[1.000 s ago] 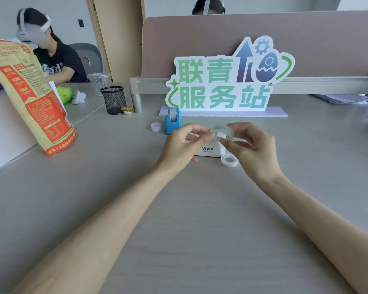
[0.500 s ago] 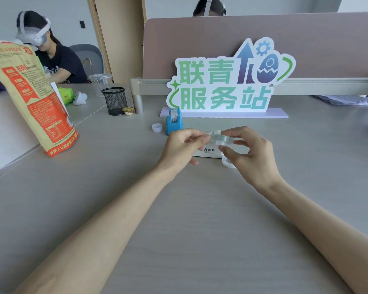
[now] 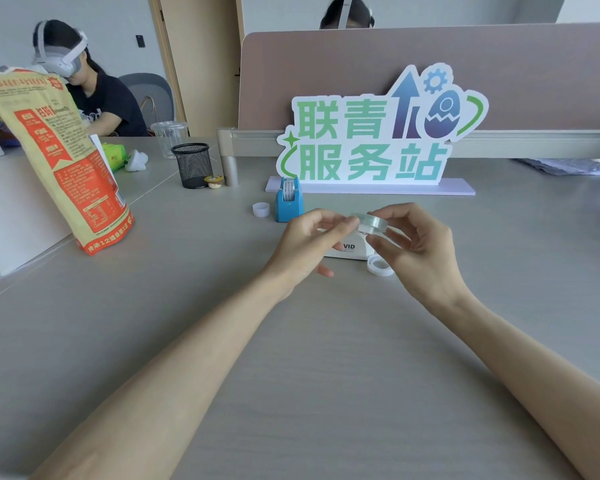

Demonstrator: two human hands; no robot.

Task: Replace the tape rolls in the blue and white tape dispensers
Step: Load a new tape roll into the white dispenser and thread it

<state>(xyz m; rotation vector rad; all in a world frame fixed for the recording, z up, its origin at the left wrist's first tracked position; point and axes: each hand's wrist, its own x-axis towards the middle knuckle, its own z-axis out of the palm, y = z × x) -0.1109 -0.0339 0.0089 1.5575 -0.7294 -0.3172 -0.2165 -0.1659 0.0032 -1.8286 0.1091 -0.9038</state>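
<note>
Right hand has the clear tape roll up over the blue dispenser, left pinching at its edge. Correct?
Not quite. In the head view the right hand holds the clear tape roll over the white dispenser, not the blue dispenser, which stands farther back to the left. The left hand does pinch at its edge.

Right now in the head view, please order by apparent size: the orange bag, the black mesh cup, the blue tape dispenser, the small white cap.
1. orange bag, though it stands nearest the camera
2. black mesh cup
3. blue tape dispenser, close to the cup in size
4. small white cap
</note>
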